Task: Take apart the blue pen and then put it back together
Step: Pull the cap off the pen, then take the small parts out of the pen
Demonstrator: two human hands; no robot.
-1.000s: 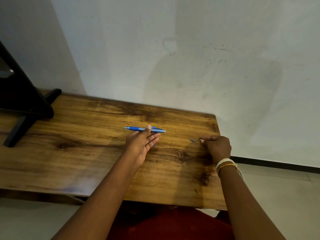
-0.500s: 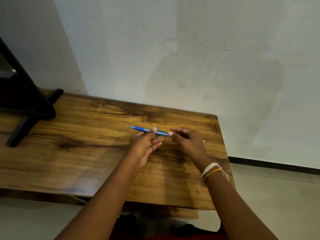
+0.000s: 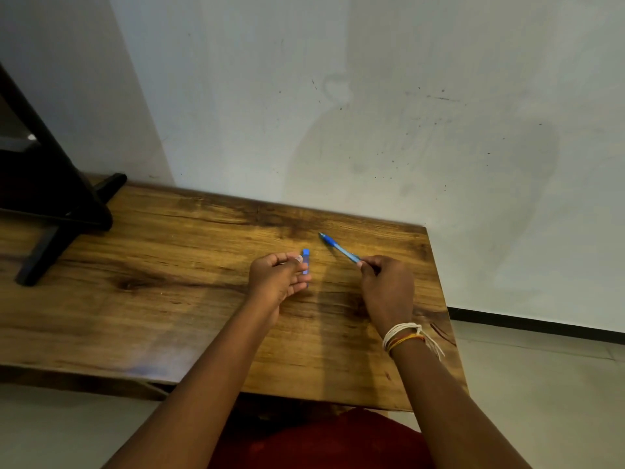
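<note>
The blue pen is in two pieces above the wooden table (image 3: 169, 299). My right hand (image 3: 387, 289) grips the long front piece of the pen (image 3: 338, 248) by its rear end, tip pointing up and to the left. My left hand (image 3: 279, 279) pinches a short blue pen piece (image 3: 306, 261) between thumb and fingertips, held upright. The two pieces are apart, roughly a hand's width between them. What lies inside either fist is hidden.
A black stand (image 3: 50, 198) with splayed feet occupies the table's far left. A pale wall (image 3: 372, 113) rises right behind the table. The table's right edge is close beside my right hand, with tiled floor (image 3: 541, 384) beyond it.
Both hands met on the whole pen half a second ago. Now the pen is split: my right hand carried the long piece right, my left kept the short piece.
</note>
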